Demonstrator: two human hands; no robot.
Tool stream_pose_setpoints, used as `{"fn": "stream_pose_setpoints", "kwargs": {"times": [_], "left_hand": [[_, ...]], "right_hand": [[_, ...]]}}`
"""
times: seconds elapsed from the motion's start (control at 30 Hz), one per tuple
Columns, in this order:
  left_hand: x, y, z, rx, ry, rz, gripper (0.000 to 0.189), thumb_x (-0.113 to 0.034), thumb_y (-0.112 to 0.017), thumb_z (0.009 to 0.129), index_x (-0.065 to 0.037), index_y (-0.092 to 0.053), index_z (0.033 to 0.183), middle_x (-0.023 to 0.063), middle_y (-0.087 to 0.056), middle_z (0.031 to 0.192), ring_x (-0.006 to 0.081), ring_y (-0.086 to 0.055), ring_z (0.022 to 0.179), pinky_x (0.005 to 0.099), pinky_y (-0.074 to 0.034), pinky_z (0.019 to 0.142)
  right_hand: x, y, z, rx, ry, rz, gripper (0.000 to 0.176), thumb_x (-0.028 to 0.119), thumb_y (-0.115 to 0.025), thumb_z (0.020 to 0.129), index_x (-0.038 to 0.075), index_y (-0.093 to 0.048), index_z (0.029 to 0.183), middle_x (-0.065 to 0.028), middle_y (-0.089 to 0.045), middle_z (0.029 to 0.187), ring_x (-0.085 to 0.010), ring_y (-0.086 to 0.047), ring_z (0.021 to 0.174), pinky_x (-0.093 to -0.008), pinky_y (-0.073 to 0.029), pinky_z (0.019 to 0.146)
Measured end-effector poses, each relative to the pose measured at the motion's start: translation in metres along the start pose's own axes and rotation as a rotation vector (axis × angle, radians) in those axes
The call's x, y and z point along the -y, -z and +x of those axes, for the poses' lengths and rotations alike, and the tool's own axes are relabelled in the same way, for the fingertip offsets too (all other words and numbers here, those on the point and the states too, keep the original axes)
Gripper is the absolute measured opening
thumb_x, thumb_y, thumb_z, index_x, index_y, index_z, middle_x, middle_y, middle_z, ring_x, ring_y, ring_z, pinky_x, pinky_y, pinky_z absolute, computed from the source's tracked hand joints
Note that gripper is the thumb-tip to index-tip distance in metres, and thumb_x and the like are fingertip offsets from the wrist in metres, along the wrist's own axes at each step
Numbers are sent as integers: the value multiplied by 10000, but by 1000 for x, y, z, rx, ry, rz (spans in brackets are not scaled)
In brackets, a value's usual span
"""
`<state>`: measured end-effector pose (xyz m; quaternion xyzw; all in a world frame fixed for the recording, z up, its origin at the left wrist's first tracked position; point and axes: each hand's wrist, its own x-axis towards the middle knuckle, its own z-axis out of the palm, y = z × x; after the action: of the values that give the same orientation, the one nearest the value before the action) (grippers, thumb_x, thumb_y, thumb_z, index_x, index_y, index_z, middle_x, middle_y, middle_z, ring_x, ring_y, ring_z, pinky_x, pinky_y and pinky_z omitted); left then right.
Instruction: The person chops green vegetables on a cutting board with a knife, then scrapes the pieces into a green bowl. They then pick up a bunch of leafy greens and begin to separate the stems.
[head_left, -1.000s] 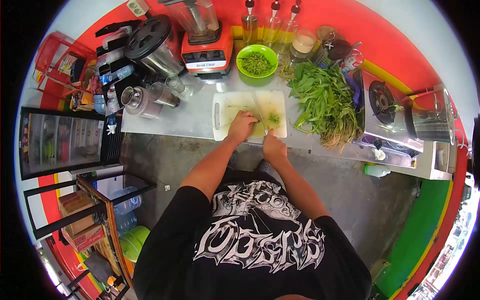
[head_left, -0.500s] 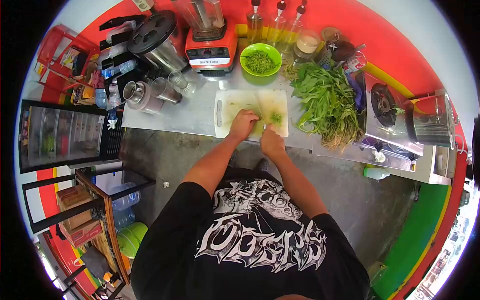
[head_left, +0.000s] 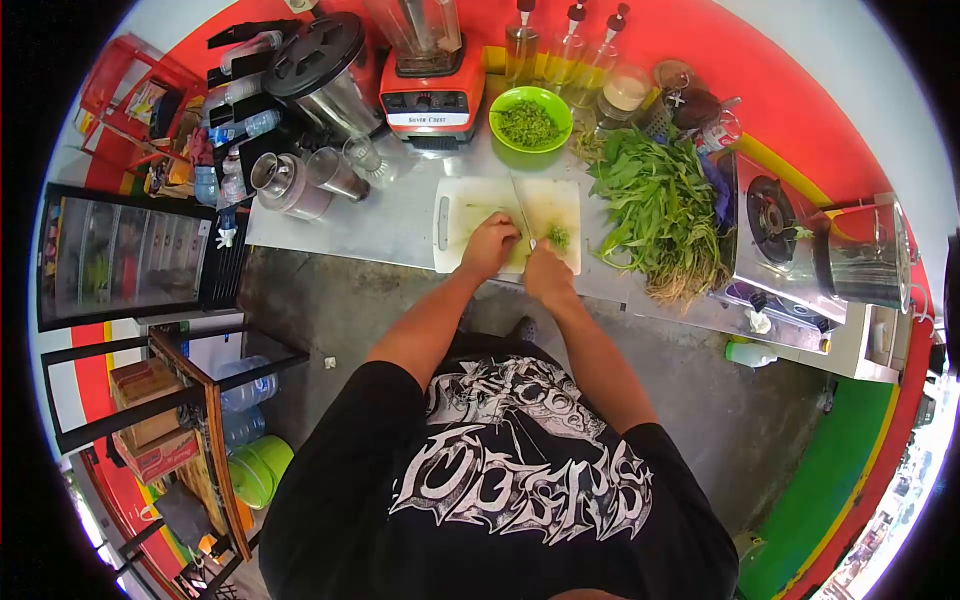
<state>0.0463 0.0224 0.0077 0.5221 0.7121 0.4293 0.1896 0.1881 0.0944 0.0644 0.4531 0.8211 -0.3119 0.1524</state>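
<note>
1. A metal counter (head_left: 400,222) runs along a red wall (head_left: 690,55) above a grey floor (head_left: 320,290), in a kitchen seen from above.
2. Nearest the camera, my black shirt (head_left: 480,560) carries white lettering and artwork.
3. My right hand (head_left: 547,273) is closed around the handle of a knife (head_left: 522,208), its blade pointing away from me over a white cutting board (head_left: 462,203).
4. My left hand (head_left: 490,246) rests on the board with fingers curled, near the blade; I cannot tell what, if anything, they pin down.
5. A small heap of chopped greens (head_left: 558,238) lies on the board, right of the blade.
6. Right of the board, a large leafy bunch (head_left: 655,195) spreads over the counter, stems toward me, beside a stove (head_left: 770,222).
7. Beyond the board sits a lime-green bowl (head_left: 530,152) of finely cut greens.
8. Farther back stand a red blender (head_left: 430,100) and three bottles (head_left: 520,55) with dark tops.
</note>
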Motion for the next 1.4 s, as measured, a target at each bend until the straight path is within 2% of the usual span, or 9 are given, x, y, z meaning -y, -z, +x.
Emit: {"fn": "stream_pose_setpoints", "kwargs": {"times": [0.13,0.23,0.3,0.63,0.7,0.93,1.03,1.13,1.4], "left_hand": [[-1,3,3,-6,-22,-4,114,12,-687,819,-11,-713,927,137,-622,953,325,-649,857,397,-525,757],[-2,3,3,41,127,-62,105,-26,-687,822,-29,-710,924,137,-638,995,341,-639,936,428,-519,823],[0,1,3,8,92,-70,95,28,-686,807,1,-692,898,147,-624,952,318,-656,827,394,-529,759],[0,3,6,15,24,32,125,32,-689,802,-7,-715,918,152,-628,961,331,-650,872,394,-532,785],[3,2,4,27,77,-22,131,27,-687,803,-10,-722,924,159,-630,968,336,-649,874,394,-531,785],[4,4,1,13,12,-17,122,-12,-634,835,-25,-734,904,166,-624,964,355,-629,925,424,-510,830],[2,3,2,7,65,-42,124,-12,-626,850,-23,-736,906,166,-627,967,356,-630,930,420,-512,829],[0,3,1,17,143,-30,134,-3,-621,853,-23,-735,920,166,-628,972,357,-630,930,421,-512,830],[6,2,3,38,87,-30,155,12,-615,843,-38,-732,933,155,-629,980,352,-628,953,427,-513,853]], "right_hand": [[-5,-4,-1,22,7,21,379,267,-485,1009,-29,-416,1236,-326,-678,1081,-478,-660,1060,-565,-496,926],[-3,-16,-10,-24,7,24,374,209,-492,978,-41,-416,1245,-295,-697,1069,-448,-692,1027,-525,-536,902],[2,-20,-7,0,-61,73,377,225,-487,991,-35,-421,1257,-299,-687,1103,-450,-677,1071,-520,-530,920],[6,-10,-7,56,-112,95,408,297,-513,1014,-24,-424,1249,-323,-670,1140,-481,-644,1111,-537,-487,969],[9,-13,-6,21,-91,82,400,192,-533,961,-45,-413,1260,-298,-676,1167,-435,-667,1115,-491,-521,964],[12,1,-10,62,-62,9,432,180,-554,945,-49,-391,1273,-300,-680,1152,-438,-671,1101,-494,-517,969],[12,-7,-19,45,-76,67,362,246,-491,1008,-40,-436,1223,-325,-664,1153,-474,-642,1125,-538,-490,965],[9,-18,-11,12,-71,31,384,274,-495,1019,-36,-438,1237,-312,-672,1143,-465,-649,1116,-533,-494,958],[8,2,-5,52,-26,-26,451,297,-492,1023,-50,-418,1303,-293,-683,1126,-455,-661,1089,-541,-498,940]]}}
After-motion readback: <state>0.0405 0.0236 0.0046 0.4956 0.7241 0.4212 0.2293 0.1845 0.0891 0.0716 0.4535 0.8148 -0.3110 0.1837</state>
